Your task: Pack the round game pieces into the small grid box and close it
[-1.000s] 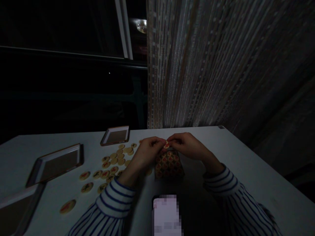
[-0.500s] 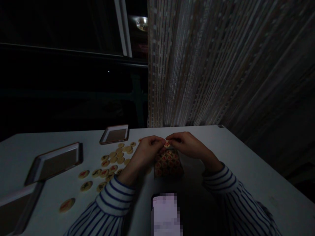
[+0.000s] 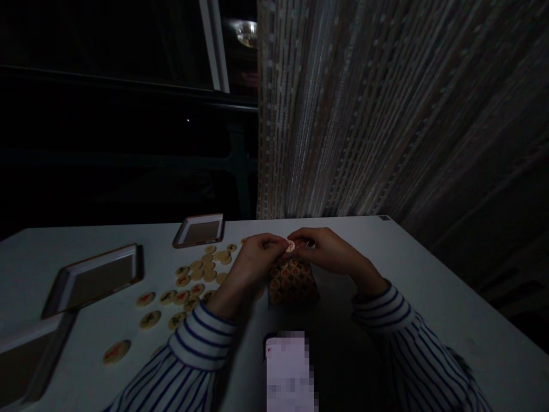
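Between my fingertips is one round Chinese chess piece (image 3: 290, 246) with a red character on its face. My left hand (image 3: 254, 260) pinches its left edge, thumb and fingers pressed together. From the other side, my right hand (image 3: 337, 250) touches the piece with thumb and bent fingers. Just below it is a small dark box (image 3: 295, 281) showing rows of round pieces with red characters; the dimness hides whether they are loose or printed. Many loose Chinese chess pieces (image 3: 209, 275) lie to the left, some face down, a few partly covered by my left forearm.
Three shallow trays or lids stand on the white table (image 3: 412, 297): one at the back (image 3: 176, 242), one at left (image 3: 138, 276) and one at front left (image 3: 64, 343). A lit phone (image 3: 287, 372) is near me. A string curtain (image 3: 326, 114) hangs behind the table.
The piece has turned a little between my fingertips and catches more light. Both hands stay over the box, and the view has shifted slightly.
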Demonstrator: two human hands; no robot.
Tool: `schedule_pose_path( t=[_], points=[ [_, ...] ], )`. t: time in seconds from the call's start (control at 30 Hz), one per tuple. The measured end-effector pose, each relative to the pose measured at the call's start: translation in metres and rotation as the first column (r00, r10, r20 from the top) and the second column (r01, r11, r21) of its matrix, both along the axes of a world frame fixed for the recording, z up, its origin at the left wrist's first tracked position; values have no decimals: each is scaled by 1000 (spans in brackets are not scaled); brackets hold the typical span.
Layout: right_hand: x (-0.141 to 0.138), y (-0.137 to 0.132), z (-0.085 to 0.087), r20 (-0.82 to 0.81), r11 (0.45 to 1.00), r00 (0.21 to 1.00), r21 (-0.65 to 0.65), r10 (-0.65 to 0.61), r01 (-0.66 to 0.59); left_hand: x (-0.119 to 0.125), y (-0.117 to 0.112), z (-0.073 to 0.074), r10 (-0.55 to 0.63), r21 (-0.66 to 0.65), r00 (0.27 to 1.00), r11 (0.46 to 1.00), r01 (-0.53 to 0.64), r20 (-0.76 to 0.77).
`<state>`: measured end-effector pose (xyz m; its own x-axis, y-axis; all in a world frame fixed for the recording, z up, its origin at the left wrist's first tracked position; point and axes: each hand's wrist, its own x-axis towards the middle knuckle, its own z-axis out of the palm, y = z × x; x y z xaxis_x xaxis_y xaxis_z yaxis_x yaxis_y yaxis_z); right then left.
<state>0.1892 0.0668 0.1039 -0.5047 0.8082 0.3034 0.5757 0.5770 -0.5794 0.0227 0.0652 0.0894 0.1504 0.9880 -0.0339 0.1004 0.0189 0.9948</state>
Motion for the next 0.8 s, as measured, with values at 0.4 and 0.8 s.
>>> schedule_pose_path(
  t=[0.4, 0.8],
  points=[
    [-1, 2, -1, 131, 978, 991, 207, -18, -10, 0, 5, -7, 40, 14, 996, 999, -41, 77],
    [0, 3, -3, 203, 959, 979, 281, -21, -38, 3, 3, -6, 37, -20, 998, 999, -36, 54]
  ],
)
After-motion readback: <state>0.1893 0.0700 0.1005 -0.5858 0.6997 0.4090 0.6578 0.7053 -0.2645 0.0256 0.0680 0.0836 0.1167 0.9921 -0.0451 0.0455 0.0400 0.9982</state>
